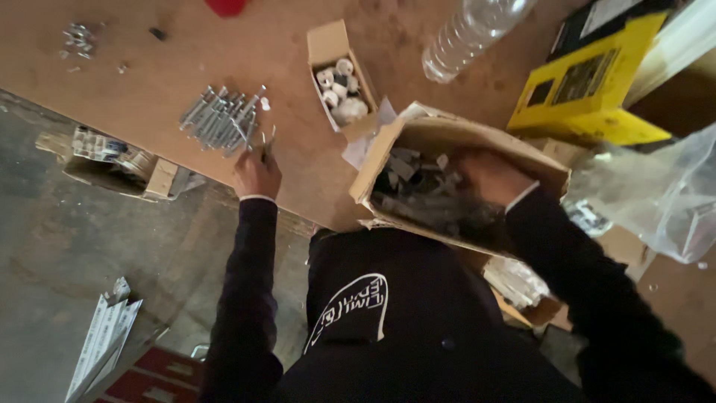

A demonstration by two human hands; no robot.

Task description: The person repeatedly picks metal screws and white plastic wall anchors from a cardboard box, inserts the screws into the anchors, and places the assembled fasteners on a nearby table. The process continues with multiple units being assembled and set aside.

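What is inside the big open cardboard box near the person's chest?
The cardboard box holds a dark heap of grey metal fasteners. The right hand reaches into it, covering some pieces. The box bottom is hidden under the heap.

A brown desk [186,67] is carrying a bolt pile [220,119], small open box [339,71], plastic bottle [473,30] and yellow box [589,82].

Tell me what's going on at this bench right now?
A person in dark sleeves has the right hand inside a cardboard box of grey metal fasteners. The left hand holds a bolt or two at the edge of a pile of bolts on the brown table.
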